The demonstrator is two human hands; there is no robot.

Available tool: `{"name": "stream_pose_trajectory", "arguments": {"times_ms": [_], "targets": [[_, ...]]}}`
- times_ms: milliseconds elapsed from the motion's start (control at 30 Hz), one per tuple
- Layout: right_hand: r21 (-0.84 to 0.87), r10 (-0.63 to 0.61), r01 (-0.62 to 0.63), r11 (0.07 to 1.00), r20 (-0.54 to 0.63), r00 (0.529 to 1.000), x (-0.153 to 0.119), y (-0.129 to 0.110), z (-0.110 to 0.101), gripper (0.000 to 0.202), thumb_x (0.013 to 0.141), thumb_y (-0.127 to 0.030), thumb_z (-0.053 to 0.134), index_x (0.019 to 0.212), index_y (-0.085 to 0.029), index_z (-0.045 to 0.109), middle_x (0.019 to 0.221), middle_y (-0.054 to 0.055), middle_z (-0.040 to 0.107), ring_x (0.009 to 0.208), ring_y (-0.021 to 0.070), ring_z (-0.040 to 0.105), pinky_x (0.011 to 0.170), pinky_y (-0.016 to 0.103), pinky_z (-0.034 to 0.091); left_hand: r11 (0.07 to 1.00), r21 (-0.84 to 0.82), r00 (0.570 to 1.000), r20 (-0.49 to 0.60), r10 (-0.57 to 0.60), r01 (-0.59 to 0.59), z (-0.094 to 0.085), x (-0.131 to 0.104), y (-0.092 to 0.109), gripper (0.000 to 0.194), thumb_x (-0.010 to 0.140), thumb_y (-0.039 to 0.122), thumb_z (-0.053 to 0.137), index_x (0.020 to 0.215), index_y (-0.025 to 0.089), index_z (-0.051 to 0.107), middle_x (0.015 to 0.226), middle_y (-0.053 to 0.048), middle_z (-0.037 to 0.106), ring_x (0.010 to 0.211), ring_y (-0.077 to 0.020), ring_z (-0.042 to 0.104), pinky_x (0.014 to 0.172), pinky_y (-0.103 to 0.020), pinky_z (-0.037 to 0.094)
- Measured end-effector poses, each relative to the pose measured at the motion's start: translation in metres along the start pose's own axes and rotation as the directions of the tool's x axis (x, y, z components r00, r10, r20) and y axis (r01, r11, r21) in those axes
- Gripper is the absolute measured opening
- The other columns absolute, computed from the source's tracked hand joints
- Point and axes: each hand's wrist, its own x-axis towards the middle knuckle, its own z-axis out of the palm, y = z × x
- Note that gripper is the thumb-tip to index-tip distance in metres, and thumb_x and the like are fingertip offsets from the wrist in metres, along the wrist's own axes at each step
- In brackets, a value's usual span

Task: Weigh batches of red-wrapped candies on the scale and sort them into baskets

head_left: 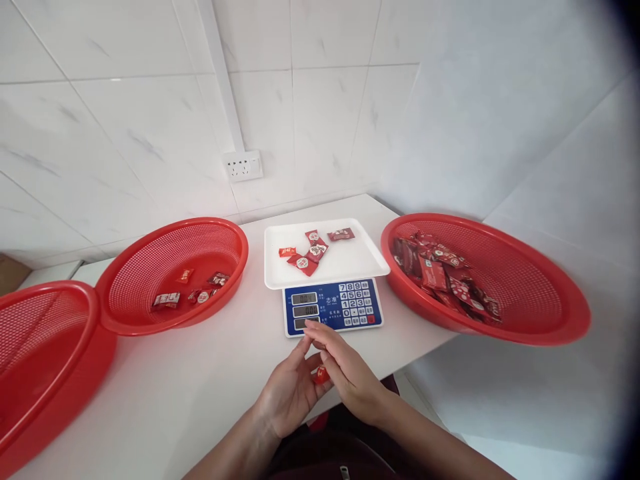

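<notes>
Palm up and cupped, my left hand [293, 392] holds a small orange-red wrapped candy [321, 375] at its fingers. My right hand [347, 370] lies over those fingers, its own fingers stretched out and the tips touching the left fingertips. Both are in front of the blue and white scale [334, 308], partly overlapping its lower edge. Several red packets [303, 264] and one small orange packet [287, 252] lie on the scale's white tray [350, 267].
A red basket [530, 293] at the right holds a pile of dark red packets [450, 277]. In another red basket [135, 267] at the left are several packets [167, 300]. A third red basket [55, 373] stands at the far left. Behind is a tiled wall with a socket [243, 166].
</notes>
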Motion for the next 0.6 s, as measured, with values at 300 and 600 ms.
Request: {"name": "stream_pose_trajectory", "arguments": {"times_ms": [300, 600], "targets": [[0.281, 0.126, -0.067, 0.957, -0.197, 0.972, 0.016, 0.013, -0.015, 0.041, 0.092, -0.028, 0.039, 0.132, -0.028, 0.032, 0.131, 0.011, 0.049, 0.117, 0.0208, 0.050, 0.088, 0.043, 0.050, 0.996, 0.064, 0.996, -0.069, -0.057, 0.061, -0.008, -0.006, -0.005, 0.036, 0.080, 0.018, 0.060, 0.115, 0.015, 0.053, 0.105, -0.010, 0.063, 0.085, -0.0150, 0.064, 0.081, -0.027, 0.047], [-0.142, -0.015, -0.040, 0.989, -0.368, 0.930, 0.110, 0.017, -0.082, 0.059, 0.086, -0.019, 0.044, 0.139, -0.025, 0.021, 0.137, 0.011, 0.042, 0.127, 0.0209, 0.038, 0.101, 0.045, 0.037, 0.995, 0.094, 0.992, -0.126, -0.028, 0.041, -0.007, -0.011, -0.002, 0.021, 0.076, 0.017, 0.064, 0.097, 0.014, 0.059, 0.102, -0.009, 0.065, 0.081, -0.0139, 0.065, 0.078, -0.026, 0.048]]}}
